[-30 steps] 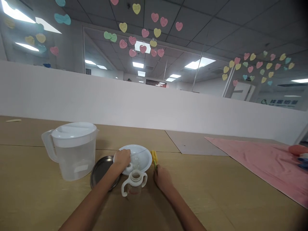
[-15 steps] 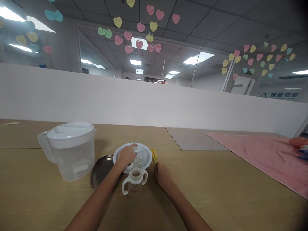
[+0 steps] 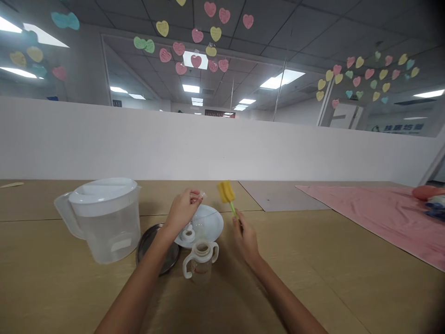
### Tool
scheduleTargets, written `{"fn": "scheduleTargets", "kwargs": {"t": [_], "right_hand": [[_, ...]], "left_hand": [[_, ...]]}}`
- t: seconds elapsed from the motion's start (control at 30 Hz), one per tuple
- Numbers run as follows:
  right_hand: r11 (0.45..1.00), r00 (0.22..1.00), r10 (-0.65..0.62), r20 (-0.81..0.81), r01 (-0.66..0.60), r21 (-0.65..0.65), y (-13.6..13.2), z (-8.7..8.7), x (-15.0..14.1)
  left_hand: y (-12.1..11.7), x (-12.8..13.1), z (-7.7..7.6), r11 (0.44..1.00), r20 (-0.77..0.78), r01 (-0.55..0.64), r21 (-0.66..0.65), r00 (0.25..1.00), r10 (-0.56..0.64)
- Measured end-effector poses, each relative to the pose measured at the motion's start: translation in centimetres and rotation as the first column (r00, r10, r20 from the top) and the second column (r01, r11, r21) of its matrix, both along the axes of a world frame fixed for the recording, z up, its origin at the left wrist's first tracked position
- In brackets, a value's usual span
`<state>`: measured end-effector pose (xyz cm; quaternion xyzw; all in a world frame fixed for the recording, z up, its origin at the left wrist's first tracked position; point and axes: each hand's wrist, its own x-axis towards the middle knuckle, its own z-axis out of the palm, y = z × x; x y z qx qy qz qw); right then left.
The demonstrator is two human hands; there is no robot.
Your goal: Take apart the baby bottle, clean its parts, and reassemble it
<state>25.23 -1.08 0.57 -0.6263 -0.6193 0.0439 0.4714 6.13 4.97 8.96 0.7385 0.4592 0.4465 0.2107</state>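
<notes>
My left hand is raised over the left side of a white bowl, its fingers pinched on a small translucent piece whose kind I cannot make out. To the right of the bowl, my right hand grips the green handle of a sponge brush. The brush's yellow head points up, apart from the other things. Inside the bowl lie a white ring-shaped bottle part and a clear part that is hard to see. In front stands a clear baby bottle with two white handles and an uncovered mouth.
A large lidded plastic jug stands at the left. Between it and the bowl lies a round dark metal tray, partly behind my left forearm. A pink cloth covers the table's right side, and a low white wall runs along the back.
My left hand has come up from inside the bowl with the small translucent piece. My right hand has lifted the sponge brush off the table, up and slightly right.
</notes>
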Motion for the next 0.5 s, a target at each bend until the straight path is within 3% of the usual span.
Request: {"fn": "scheduleTargets", "kwargs": {"t": [0.13,0.3,0.4,0.5], "right_hand": [[0.975,0.975,0.216,0.054,-0.219,0.043,-0.8,-1.0,-2.2],[0.975,0.974,0.214,0.070,-0.218,0.039,-0.6,-1.8,-2.1],[0.975,0.977,0.211,0.042,-0.214,0.061,-0.6,-1.4,-1.6],[0.982,0.985,0.172,-0.002,-0.172,0.075,-1.0,-0.7,-1.4]], "left_hand": [[-1.2,-0.4,1.0,0.999,-0.068,0.034,0.022,0.997,-0.033],[-1.6,-0.7,1.1,0.999,-0.191,-0.015,0.033,0.981,0.021],[-1.6,-0.8,1.0,0.998,-0.254,-0.040,0.054,0.966,0.053],[-1.5,-0.8,1.1,0.995,-0.212,-0.043,0.088,0.975,0.061]]}}
